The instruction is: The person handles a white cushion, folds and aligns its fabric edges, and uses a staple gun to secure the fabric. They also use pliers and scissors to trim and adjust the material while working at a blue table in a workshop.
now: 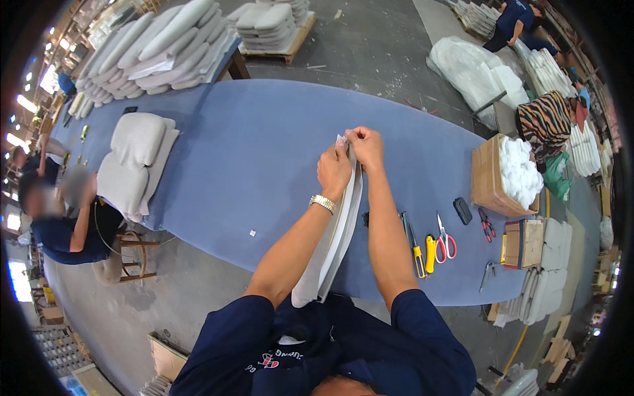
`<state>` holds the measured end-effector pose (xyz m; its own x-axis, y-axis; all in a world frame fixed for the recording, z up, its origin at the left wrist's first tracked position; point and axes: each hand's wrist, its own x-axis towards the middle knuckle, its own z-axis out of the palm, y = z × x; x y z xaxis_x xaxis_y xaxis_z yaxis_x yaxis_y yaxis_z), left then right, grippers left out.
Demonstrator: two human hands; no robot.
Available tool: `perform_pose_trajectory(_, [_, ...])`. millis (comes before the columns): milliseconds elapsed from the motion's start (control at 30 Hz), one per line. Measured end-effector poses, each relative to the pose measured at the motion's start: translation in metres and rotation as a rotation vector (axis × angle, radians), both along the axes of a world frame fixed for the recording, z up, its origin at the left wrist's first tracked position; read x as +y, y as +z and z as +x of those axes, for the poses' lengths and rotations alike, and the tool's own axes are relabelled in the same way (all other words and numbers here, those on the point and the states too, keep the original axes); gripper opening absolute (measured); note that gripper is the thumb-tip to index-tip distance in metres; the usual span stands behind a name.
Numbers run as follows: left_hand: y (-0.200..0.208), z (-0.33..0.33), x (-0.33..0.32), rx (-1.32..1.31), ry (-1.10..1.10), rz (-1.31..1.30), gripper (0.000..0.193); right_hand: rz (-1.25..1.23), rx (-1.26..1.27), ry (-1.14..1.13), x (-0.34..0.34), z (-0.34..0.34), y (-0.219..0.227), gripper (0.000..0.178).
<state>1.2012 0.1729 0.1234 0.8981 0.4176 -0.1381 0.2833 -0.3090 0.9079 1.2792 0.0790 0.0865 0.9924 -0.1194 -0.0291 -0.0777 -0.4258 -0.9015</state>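
Note:
A light grey fabric cushion [335,241] stands on edge between my forearms, its lower end against my shirt. A white layer shows between its two grey sides. My left hand [333,171] is closed on its far end, the thumb pointing up along the edge. Right beside it, my right hand [367,148] pinches the same end with bent fingers. The exact spot under the fingertips is hidden. Both hands are above the blue-covered table [264,152].
Right of my arms lie a yellow-handled screwdriver [418,254], a yellow cutter [430,254], red-handled scissors [446,244], pliers [487,226] and a black case [462,211]. A carton [487,175] holds white stuffing. Grey cushions [135,155] are stacked left; a co-worker [72,224] sits beyond.

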Motion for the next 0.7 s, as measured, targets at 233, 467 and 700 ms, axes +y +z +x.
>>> perform_pose_trajectory(233, [-0.048,0.006,0.010,-0.278,-0.182,-0.557,0.043,0.143,-0.086,-0.025,-0.024,-0.027,0.001,0.018])
perform_pose_trajectory(467, [-0.081,0.083,0.037,-0.074,-0.786,-0.550,0.052,0.211,-0.329,-0.191,-0.001,-0.056,0.003,0.009])
perform_pose_trajectory(700, [-0.090,0.097,0.041,-0.034,-0.814,-0.484,0.065,0.089,-0.297,-0.213,0.014,-0.044,-0.007,0.018])
